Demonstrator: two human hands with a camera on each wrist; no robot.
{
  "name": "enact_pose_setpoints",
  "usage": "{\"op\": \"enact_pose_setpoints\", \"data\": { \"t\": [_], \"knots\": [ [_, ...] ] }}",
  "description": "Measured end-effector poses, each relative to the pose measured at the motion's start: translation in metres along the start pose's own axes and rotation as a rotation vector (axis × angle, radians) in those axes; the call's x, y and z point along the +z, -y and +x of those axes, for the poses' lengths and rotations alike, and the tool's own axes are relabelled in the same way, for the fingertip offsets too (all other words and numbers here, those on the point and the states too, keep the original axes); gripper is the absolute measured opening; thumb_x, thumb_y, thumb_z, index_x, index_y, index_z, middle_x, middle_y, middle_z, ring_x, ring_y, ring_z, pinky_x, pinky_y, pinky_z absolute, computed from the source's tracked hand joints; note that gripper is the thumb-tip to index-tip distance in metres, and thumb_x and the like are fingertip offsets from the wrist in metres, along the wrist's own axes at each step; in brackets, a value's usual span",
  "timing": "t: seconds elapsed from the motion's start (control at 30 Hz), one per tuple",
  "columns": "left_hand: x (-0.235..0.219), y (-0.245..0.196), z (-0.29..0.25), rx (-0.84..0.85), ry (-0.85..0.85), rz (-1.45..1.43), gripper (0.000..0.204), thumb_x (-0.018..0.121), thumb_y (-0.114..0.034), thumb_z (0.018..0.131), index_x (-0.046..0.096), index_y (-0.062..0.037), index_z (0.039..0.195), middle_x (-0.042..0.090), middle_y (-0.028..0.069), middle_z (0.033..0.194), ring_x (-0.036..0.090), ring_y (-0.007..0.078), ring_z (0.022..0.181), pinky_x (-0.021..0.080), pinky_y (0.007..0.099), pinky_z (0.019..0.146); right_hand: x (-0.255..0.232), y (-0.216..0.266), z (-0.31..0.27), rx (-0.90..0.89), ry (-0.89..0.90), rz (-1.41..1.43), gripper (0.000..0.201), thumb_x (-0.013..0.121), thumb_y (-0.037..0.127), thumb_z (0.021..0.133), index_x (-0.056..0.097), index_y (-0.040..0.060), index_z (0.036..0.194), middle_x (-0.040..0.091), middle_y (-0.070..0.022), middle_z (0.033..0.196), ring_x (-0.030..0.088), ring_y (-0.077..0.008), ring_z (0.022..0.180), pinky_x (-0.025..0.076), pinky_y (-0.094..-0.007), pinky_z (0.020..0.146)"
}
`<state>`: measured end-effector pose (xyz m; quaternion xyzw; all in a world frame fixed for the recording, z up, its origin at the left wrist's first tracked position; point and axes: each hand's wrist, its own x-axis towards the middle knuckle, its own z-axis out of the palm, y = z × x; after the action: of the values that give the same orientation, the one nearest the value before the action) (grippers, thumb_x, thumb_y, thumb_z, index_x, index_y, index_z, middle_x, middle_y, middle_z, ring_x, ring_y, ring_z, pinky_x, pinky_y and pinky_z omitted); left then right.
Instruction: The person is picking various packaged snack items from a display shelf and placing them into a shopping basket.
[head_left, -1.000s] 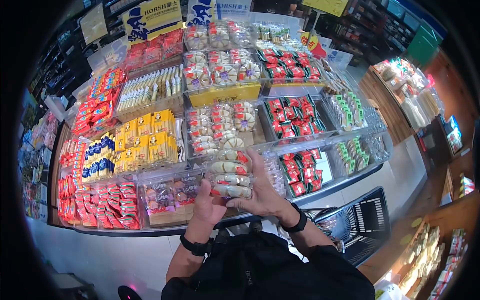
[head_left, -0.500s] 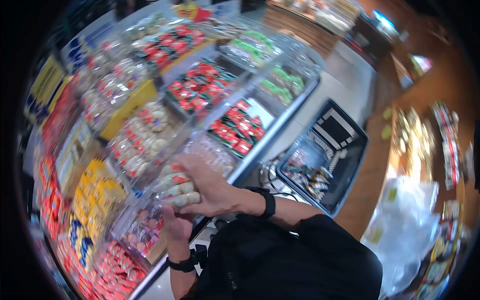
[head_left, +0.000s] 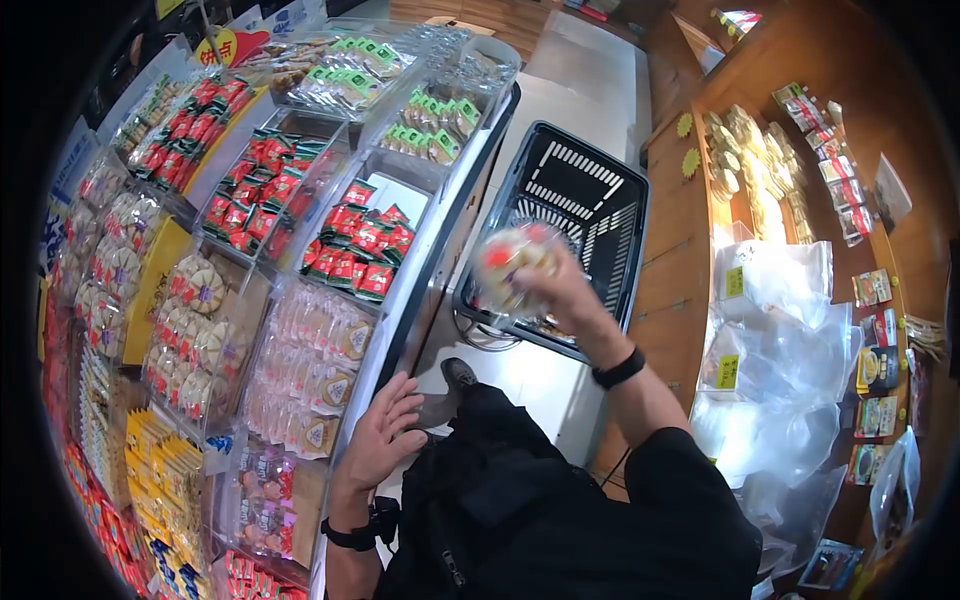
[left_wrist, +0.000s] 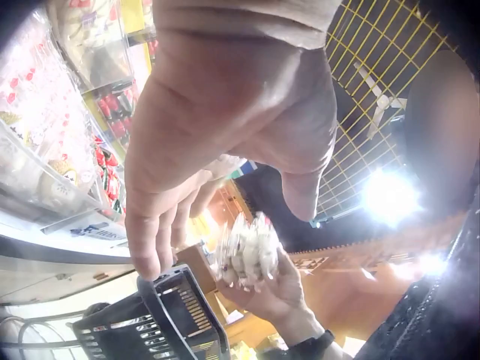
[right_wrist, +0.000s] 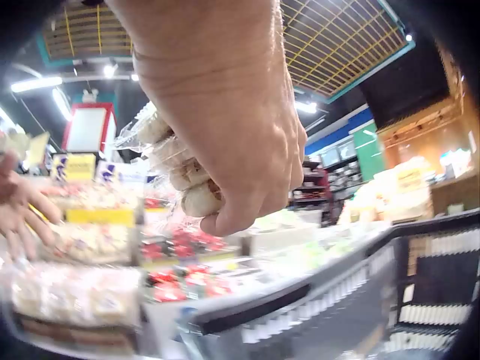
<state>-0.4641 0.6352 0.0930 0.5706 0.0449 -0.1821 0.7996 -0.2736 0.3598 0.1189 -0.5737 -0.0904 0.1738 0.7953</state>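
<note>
My right hand grips several round pastries in clear wrappers, held above the near left part of a black shopping basket. In the right wrist view, the pastries stick out in a row beside the curled fingers, over the basket rim. My left hand holds nothing, its fingers loosely extended beside the display's front edge. The left wrist view shows that hand with thumb spread from the fingers. Packaged goods lie in the basket, partly hidden under the held pastries.
A tiered display with clear bins fills the left, with red-and-green packets, wrapped round cakes and yellow packets. On the right stands a wooden counter with plastic bags. A foot is on the floor between.
The view has turned right, from the display toward the basket. My right hand has carried the pastries away from the display to over the basket. My left hand has parted from them.
</note>
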Motion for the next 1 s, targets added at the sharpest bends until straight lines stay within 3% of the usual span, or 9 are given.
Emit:
{"op": "enact_pose_setpoints", "data": {
  "t": [0.07,0.13,0.2,0.3,0.33,0.47,0.67,0.93,1.0],
  "knots": [
    [0.005,-0.004,0.002,-0.053,-0.022,0.055,0.079,0.071,-0.003,0.079,0.029,-0.0001,0.145,0.044,0.0158,0.141,0.048,0.0236,0.126,0.04,0.0344,0.103,-0.052,0.016,0.017,-0.065,-0.146,-0.15,0.058,0.079,0.014,0.073,0.044,0.0009,0.118,0.062,-0.0102,0.102,0.066,-0.0202,0.092,0.058,-0.0341,0.081],
    [0.006,0.0,0.01,-0.068,-0.05,0.072,0.078,0.071,-0.007,0.079,0.029,0.0003,0.145,0.044,0.0149,0.14,0.049,0.0213,0.124,0.041,0.0322,0.102,-0.105,0.012,0.04,-0.109,-0.334,-0.341,0.063,0.08,0.015,0.072,0.042,-0.0028,0.119,0.06,-0.014,0.105,0.065,-0.0191,0.091,0.056,-0.0315,0.081],
    [0.011,0.005,0.018,-0.068,-0.116,0.034,0.074,0.07,-0.008,0.079,0.033,0.0007,0.143,0.047,0.0142,0.137,0.051,0.0203,0.12,0.043,0.0313,0.101,-0.176,-0.023,0.075,-0.231,-0.487,-0.691,0.074,0.083,0.024,0.065,0.042,-0.007,0.118,0.059,-0.0169,0.106,0.064,-0.0258,0.092,0.054,-0.035,0.081],
    [0.02,0.012,0.035,-0.089,-0.191,-0.003,0.07,0.069,-0.007,0.08,0.036,0.0008,0.141,0.048,0.0143,0.135,0.052,0.0207,0.119,0.043,0.0319,0.101,-0.203,-0.031,0.101,-0.224,-0.582,-1.148,0.085,0.085,0.031,0.055,0.042,-0.0084,0.118,0.057,-0.0239,0.106,0.061,-0.0364,0.096,0.05,-0.0413,0.085],
    [0.027,0.009,0.04,-0.121,-0.227,-0.037,0.067,0.065,0.002,0.08,0.037,0.0007,0.14,0.049,0.0154,0.134,0.051,0.0212,0.12,0.042,0.0315,0.101,-0.201,-0.022,0.11,0.019,-0.459,-1.085,0.085,0.084,0.03,0.054,0.042,-0.0073,0.118,0.055,-0.0289,0.108,0.058,-0.0394,0.102,0.048,-0.0427,0.088],
    [0.04,0.016,0.054,-0.133,-0.313,-0.028,0.06,0.061,0.005,0.082,0.039,0.002,0.138,0.048,0.0171,0.134,0.052,0.0212,0.119,0.044,0.031,0.099,-0.206,-0.057,0.135,-0.041,-0.441,-1.386,0.083,0.083,0.032,0.059,0.038,-0.0014,0.12,0.053,-0.0269,0.106,0.055,-0.0427,0.099,0.048,-0.0474,0.084],
    [0.054,0.019,0.055,-0.153,-0.491,-0.045,0.06,0.062,0.001,0.083,0.039,0.0019,0.138,0.049,0.0188,0.133,0.054,0.0228,0.117,0.043,0.0336,0.1,-0.213,-0.113,0.168,-0.012,-0.233,-1.463,0.087,0.082,0.035,0.063,0.036,0.0009,0.128,0.055,-0.0234,0.107,0.054,-0.0411,0.102,0.048,-0.0454,0.087],
    [0.062,0.027,0.055,-0.14,-0.659,-0.041,0.049,0.064,0.0,0.083,0.049,0.0008,0.13,0.058,0.0122,0.121,0.057,0.0199,0.11,0.044,0.0332,0.097,-0.232,-0.192,0.176,-0.105,-0.205,-1.435,0.096,0.084,0.038,0.061,0.034,-0.0007,0.134,0.052,-0.0229,0.12,0.053,-0.0422,0.108,0.047,-0.0465,0.092],
    [0.057,0.034,0.056,-0.119,-0.65,-0.061,0.048,0.064,0.0,0.083,0.05,0.0005,0.129,0.059,0.0112,0.119,0.058,0.0191,0.108,0.045,0.0328,0.096,-0.249,-0.199,0.191,-0.009,-0.114,-1.139,0.095,0.084,0.04,0.06,0.038,-0.0043,0.131,0.053,-0.0253,0.121,0.054,-0.042,0.109,0.046,-0.0451,0.093]
  ]
}}
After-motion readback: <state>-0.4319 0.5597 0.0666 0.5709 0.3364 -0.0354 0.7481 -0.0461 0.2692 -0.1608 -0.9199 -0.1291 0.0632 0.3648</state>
